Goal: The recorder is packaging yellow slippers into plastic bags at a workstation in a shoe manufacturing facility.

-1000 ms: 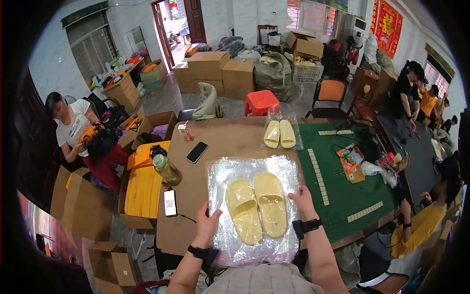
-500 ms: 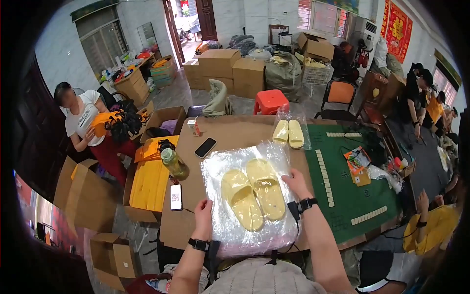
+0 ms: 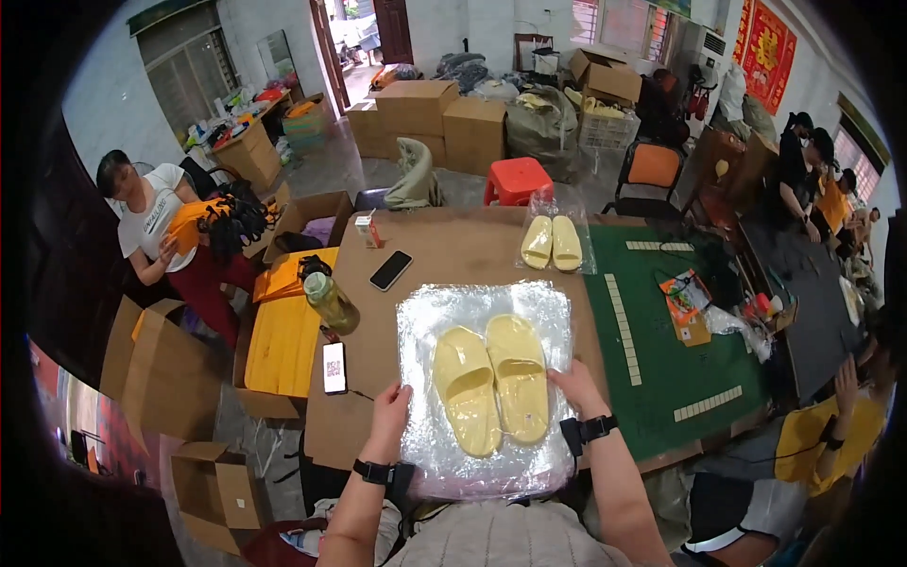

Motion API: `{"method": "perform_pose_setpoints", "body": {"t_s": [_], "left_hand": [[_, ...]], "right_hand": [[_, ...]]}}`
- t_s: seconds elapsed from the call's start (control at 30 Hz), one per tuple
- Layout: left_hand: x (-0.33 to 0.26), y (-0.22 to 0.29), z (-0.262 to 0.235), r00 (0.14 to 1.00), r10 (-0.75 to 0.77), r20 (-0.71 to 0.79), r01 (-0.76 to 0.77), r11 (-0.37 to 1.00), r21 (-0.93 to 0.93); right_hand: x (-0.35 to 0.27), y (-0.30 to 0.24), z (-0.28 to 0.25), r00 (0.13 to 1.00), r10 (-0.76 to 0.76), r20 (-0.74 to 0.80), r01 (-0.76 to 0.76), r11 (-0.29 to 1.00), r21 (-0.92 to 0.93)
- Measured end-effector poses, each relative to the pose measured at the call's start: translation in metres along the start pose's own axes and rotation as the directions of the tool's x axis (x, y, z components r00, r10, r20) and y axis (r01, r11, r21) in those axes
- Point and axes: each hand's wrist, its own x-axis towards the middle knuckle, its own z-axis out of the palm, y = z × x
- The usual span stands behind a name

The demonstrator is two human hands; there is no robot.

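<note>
A pair of pale yellow slippers (image 3: 493, 387) lies side by side, toe straps toward the far edge, under shiny clear plastic that looks like a bag (image 3: 425, 310). Beneath it is a flat pile of similar clear bags at the table's near edge. My left hand (image 3: 390, 414) is closed at the pile's left edge, its fingers curled against the plastic. At the right edge, my right hand (image 3: 578, 387) pinches the plastic with its thumb on top; its other fingers are mostly hidden. Another bagged pair of yellow slippers (image 3: 552, 242) rests farther back.
On the brown tabletop (image 3: 453, 241) are a dark phone (image 3: 391, 270), a lit phone (image 3: 334, 369), a drink carton (image 3: 367, 231) and a green bottle (image 3: 332, 304). A green mat (image 3: 652, 340) with white tiles lies right. Cartons flank the left; a person (image 3: 156, 222) holds orange items there.
The bag has flattened and its far edge has straightened over the pile. Its slippers have turned more upright and parallel. Both hands remain at the sides; the view has shifted slightly.
</note>
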Motion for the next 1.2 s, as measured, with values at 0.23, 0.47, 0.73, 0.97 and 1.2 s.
{"method": "perform_pose_setpoints", "body": {"t_s": [0.23, 0.47, 0.73, 0.97, 1.2], "left_hand": [[-0.020, 0.030, 0.016, 0.995, -0.099, 0.025, 0.099, 0.995, -0.009], [-0.047, 0.050, 0.010, 0.823, 0.558, 0.104, -0.399, 0.438, 0.806], [-0.053, 0.036, 0.048, 0.746, 0.365, 0.557, -0.650, 0.217, 0.728], [-0.036, 0.033, 0.037, 0.689, 0.299, 0.660, -0.725, 0.280, 0.629], [-0.060, 0.052, 0.049, 0.521, 0.467, 0.715, -0.853, 0.248, 0.459]], "right_hand": [[-0.011, 0.009, -0.011, 0.990, -0.011, -0.139, 0.009, 1.000, -0.017], [-0.096, -0.082, -0.013, 0.773, -0.594, -0.222, 0.341, 0.686, -0.643], [-0.130, -0.076, 0.052, 0.817, -0.538, 0.206, 0.515, 0.521, -0.681], [-0.115, -0.043, 0.038, 0.811, -0.548, 0.206, 0.534, 0.548, -0.643], [-0.125, -0.068, 0.054, 0.881, -0.396, 0.259, 0.452, 0.542, -0.708]]}}
